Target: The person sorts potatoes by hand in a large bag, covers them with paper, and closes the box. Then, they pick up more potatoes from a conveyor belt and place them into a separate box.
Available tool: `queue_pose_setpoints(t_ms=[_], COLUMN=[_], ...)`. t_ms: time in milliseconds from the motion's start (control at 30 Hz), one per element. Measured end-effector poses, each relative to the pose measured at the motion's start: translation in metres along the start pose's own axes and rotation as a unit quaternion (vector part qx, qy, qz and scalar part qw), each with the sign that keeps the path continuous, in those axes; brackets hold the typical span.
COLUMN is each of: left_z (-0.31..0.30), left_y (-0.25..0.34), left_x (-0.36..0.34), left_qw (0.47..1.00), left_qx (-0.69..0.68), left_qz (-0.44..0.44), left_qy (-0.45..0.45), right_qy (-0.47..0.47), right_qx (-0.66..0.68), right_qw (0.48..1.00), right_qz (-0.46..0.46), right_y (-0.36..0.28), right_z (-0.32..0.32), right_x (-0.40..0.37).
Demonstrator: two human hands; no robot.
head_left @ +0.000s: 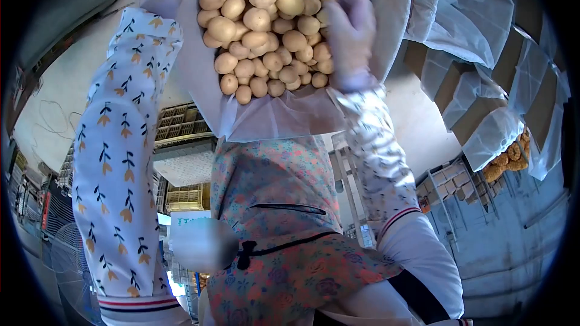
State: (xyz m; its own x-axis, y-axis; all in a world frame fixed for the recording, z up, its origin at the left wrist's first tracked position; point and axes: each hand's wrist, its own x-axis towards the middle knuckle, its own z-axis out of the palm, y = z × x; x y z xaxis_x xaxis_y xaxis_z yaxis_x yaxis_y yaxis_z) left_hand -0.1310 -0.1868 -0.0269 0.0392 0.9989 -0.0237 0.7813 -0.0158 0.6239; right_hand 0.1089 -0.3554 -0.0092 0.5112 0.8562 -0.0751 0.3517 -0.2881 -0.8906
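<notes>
— Stacked plastic crates [181, 124] and a pale wall fill the background on one side. On the other side, a row of cardboard boxes [480, 111] lined with clear plastic stands against a blue-grey surface [513, 247]. One box in that row shows brown, knobbly produce [507, 157].

— And who is close to the camera?

— A co-worker bends in front of it, head wrapped in a floral headscarf [272, 187]. Both of the co-worker's arms are in white sleeves printed with small sprigs, and both reach toward the same container.

— Where are the potatoes?

— The potatoes [266, 24] lie heaped at the top middle of the view, just past the headscarf. They are small, round and pale yellow, and they sit in a container lined with a plastic sheet [284, 118], whose loose edge hangs over the rim.

— What are the co-worker's hands doing?

— The gloved hand [350, 21] lies on the right edge of the heap with its fingers bent loosely over several potatoes. It is blurred, so it cannot be told whether it grips one. The other sleeve [118, 163] runs up to the edge of the plastic sheet on the far side, and the hand at its end is hidden behind the sheet.

— And the camera wearer's own hands?

— Neither one shows in the view, so it cannot be told whether their fingers are open or closed.
</notes>
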Motion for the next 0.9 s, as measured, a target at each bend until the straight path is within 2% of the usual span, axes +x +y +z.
queue_pose_setpoints(t_ms=[33,67,133,167,200,233,267,300,333,400,433,467,533,567,667,700,733,800,867,900], left_z=[-0.001,-0.004,-0.01,-0.015,-0.016,-0.016,-0.013,-0.027,-0.049,-0.07,-0.083,-0.089,-0.075,-0.071,-0.082,-0.086,-0.079,-0.073,-0.073,-0.067], left_y=[-0.002,0.004,0.015,0.006,-0.011,-0.028,-0.041,-0.033,-0.022,-0.029,-0.016,-0.005,-0.026,-0.03,-0.003,-0.007,-0.007,-0.01,0.016,0.019], left_x=[0.006,0.007,0.001,-0.006,-0.016,-0.028,-0.039,-0.069,-0.111,-0.185,-0.212,-0.228,-0.249,-0.254,-0.252,-0.262,-0.27,-0.308,-0.343,-0.371], left_qw=[0.991,0.995,0.994,0.989,0.979,0.966,0.95,0.965,0.972,0.982,0.968,0.946,0.898,0.867,0.806,0.819,0.809,0.827,0.83,0.855], left_qx=[0.121,0.07,-0.028,-0.085,-0.143,-0.2,-0.254,-0.166,-0.075,0.14,0.156,0.168,0.245,0.278,0.362,0.363,0.371,0.352,0.299,0.256], left_qz=[-0.039,-0.054,-0.09,-0.103,-0.113,-0.12,-0.127,-0.138,-0.147,0.001,-0.074,-0.147,-0.09,-0.061,0.089,0.14,0.134,0.166,0.108,0.167], left_qy=[-0.038,-0.041,-0.05,-0.07,-0.089,-0.107,-0.127,-0.147,-0.166,-0.129,-0.184,-0.234,-0.355,-0.409,-0.46,-0.421,-0.435,-0.405,-0.458,-0.42], right_qy=[-0.008,-0.019,-0.164,-0.298,-0.355,-0.402,-0.38,-0.353,-0.404,-0.503,-0.506,-0.522,-0.553,-0.534,-0.569,-0.515,-0.524,-0.536,-0.533,-0.534], right_qx=[0.006,0.012,0.006,-0.061,-0.127,-0.185,-0.239,-0.29,-0.332,-0.408,-0.38,-0.382,-0.394,-0.401,-0.339,-0.319,-0.322,-0.322,-0.306,-0.298], right_qw=[0.999,0.996,0.974,0.948,0.925,0.896,0.889,0.878,0.842,0.754,0.772,0.761,0.733,0.735,0.742,0.786,0.776,0.763,0.771,0.775], right_qz=[0.042,0.083,0.159,0.095,0.034,-0.035,-0.092,-0.145,-0.134,-0.11,-0.062,-0.052,-0.035,-0.118,-0.1,-0.121,-0.141,-0.163,-0.163,-0.159], right_y=[-0.004,-0.014,-0.035,-0.057,-0.066,-0.076,-0.069,-0.064,-0.062,-0.051,-0.035,-0.03,-0.025,0.0,-0.002,-0.026,-0.019,-0.003,-0.014,-0.015], right_z=[-0.017,-0.032,-0.041,-0.04,-0.033,-0.026,-0.014,-0.006,-0.002,0.004,0.009,0.013,0.023,0.032,0.019,-0.001,-0.013,-0.039,-0.087,-0.112], right_x=[-0.017,-0.047,-0.117,-0.136,-0.153,-0.17,-0.195,-0.21,-0.208,-0.192,-0.19,-0.191,-0.196,-0.213,-0.204,-0.198,-0.199,-0.204,-0.199,-0.199])
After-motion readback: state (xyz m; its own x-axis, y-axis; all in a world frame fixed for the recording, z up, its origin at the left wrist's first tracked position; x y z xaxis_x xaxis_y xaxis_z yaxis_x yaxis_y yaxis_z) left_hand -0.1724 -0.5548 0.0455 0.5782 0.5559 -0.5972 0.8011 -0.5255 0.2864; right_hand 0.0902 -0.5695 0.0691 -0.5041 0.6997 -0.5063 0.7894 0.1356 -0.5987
